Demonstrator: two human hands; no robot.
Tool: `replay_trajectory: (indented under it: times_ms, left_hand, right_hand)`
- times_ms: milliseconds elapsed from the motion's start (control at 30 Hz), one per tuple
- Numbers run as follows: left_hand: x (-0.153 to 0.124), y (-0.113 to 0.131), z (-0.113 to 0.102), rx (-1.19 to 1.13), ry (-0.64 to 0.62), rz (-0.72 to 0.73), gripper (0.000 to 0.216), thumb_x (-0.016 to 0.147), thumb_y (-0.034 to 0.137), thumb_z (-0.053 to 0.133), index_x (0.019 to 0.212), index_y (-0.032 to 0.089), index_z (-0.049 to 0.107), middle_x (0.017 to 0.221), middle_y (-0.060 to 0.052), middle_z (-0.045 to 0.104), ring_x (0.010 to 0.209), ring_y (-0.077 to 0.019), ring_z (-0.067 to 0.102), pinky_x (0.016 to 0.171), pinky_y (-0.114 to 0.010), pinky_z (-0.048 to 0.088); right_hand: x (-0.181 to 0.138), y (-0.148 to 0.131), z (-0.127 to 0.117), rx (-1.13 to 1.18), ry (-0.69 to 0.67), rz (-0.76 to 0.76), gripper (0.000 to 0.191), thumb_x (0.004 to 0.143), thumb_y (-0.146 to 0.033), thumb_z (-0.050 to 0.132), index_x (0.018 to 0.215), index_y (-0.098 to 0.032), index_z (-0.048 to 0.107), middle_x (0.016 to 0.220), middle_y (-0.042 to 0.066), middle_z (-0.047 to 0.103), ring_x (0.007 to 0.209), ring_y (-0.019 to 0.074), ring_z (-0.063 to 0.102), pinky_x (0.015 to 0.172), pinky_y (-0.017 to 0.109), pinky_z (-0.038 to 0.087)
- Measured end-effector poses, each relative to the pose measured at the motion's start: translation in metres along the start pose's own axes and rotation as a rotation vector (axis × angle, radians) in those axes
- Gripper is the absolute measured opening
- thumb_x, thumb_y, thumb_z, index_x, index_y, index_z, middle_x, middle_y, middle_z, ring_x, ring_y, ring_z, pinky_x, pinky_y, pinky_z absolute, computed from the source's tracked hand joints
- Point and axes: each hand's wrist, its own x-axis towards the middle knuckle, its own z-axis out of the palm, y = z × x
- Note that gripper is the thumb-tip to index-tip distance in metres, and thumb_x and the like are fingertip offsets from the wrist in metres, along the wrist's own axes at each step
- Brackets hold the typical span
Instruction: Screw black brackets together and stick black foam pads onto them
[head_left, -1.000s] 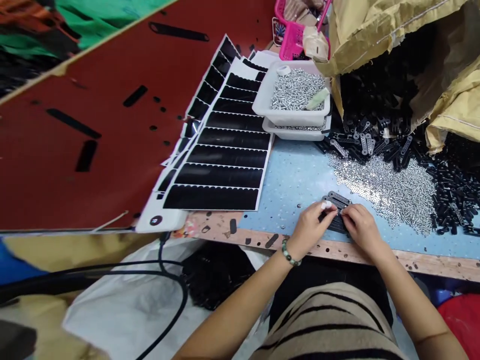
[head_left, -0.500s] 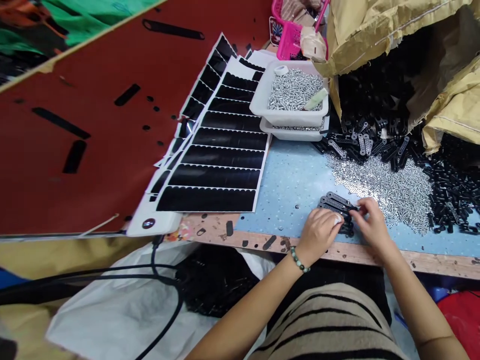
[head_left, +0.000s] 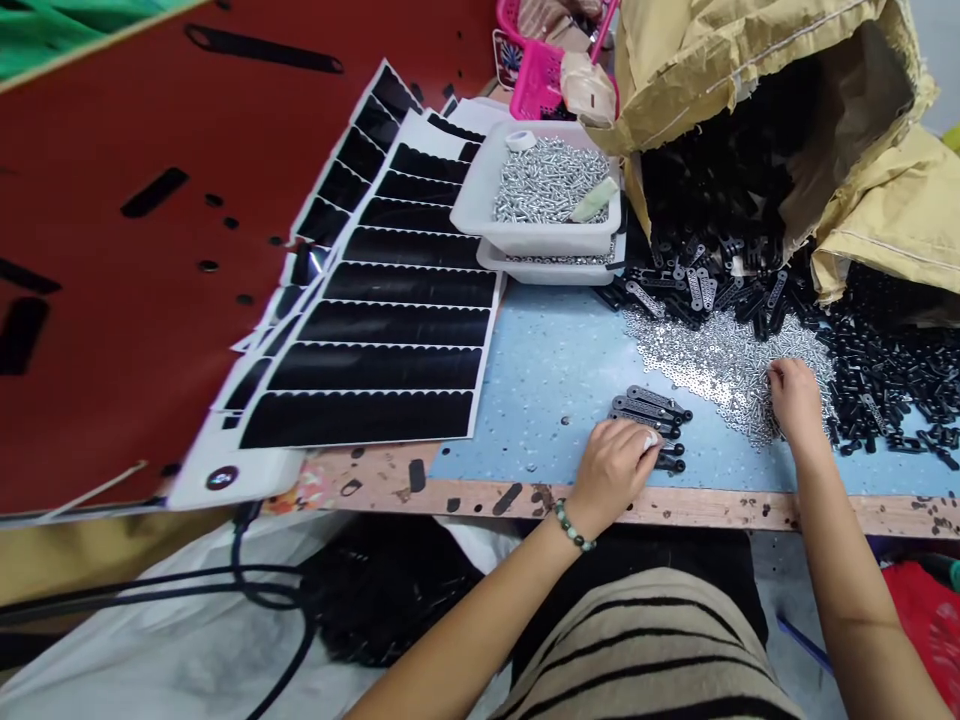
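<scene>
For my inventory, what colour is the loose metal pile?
The metal pile is silver, clearest in the head view.

No wording, numeral or brand could be read with certainty. Below and to the left of the white tray, a round dark emblem stood on a white bar; its markings were too small to decipher. Above the tray, just beside the pink basket, a small panel bore a pattern in blue, red and white, in which any characters were illegible.
</scene>
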Motion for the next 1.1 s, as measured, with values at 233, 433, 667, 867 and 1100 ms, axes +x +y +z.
replay_trajectory:
  times_ms: [233, 433, 667, 867, 1100]
  left_hand:
    - [-0.005, 0.000, -0.002, 0.084, 0.005, 0.141, 0.018, 0.092, 0.012, 0.046, 0.085, 0.018, 0.062, 0.089, -0.003, 0.071, 0.083, -0.0187, 0.059, 0.074, -0.034, 0.038]
    - [-0.007, 0.000, -0.007, 0.037, 0.016, 0.113, 0.016, 0.092, 0.016, 0.047, 0.099, 0.018, 0.062, 0.106, -0.007, 0.067, 0.096, -0.0218, 0.059, 0.081, -0.040, 0.045]
    - [-0.011, -0.018, -0.010, 0.038, -0.089, 0.022, 0.056, 0.092, 0.033, 0.049, 0.141, 0.012, 0.031, 0.150, -0.021, 0.025, 0.141, -0.0333, 0.021, 0.111, -0.053, 0.031]
    - [-0.014, -0.021, 0.002, 0.080, -0.170, 0.002, 0.054, 0.094, 0.034, 0.044, 0.143, 0.014, 0.029, 0.154, -0.018, 0.018, 0.144, -0.0319, 0.012, 0.113, -0.053, 0.028]
    - [-0.015, -0.020, 0.001, 0.077, -0.188, -0.005, 0.057, 0.095, 0.034, 0.042, 0.147, 0.016, 0.022, 0.156, -0.016, 0.013, 0.144, -0.0308, 0.009, 0.115, -0.051, 0.025]
  right_hand:
    - [-0.011, -0.014, -0.021, 0.319, 0.082, 0.033, 0.026, 0.092, -0.027, 0.039, 0.102, -0.015, 0.060, 0.091, 0.011, 0.051, 0.086, 0.0223, 0.050, 0.080, 0.039, 0.042]
    - [-0.062, -0.080, -0.021, 0.570, -0.136, -0.077, 0.017, 0.093, -0.028, 0.043, 0.097, -0.022, 0.058, 0.084, 0.003, 0.058, 0.077, 0.0168, 0.057, 0.067, 0.030, 0.048]
    - [-0.105, -0.114, 0.012, 0.568, -0.213, -0.337, 0.014, 0.093, -0.023, 0.045, 0.092, -0.021, 0.059, 0.082, 0.005, 0.063, 0.077, 0.0176, 0.060, 0.071, 0.031, 0.051]
    - [-0.099, -0.110, 0.012, 0.405, -0.198, -0.443, 0.015, 0.094, -0.022, 0.045, 0.090, -0.019, 0.060, 0.083, 0.008, 0.063, 0.080, 0.0201, 0.058, 0.073, 0.035, 0.051]
    - [-0.094, -0.118, 0.002, 0.389, -0.162, -0.321, 0.011, 0.091, -0.029, 0.053, 0.089, -0.019, 0.059, 0.079, 0.004, 0.060, 0.072, 0.0180, 0.058, 0.064, 0.032, 0.051]
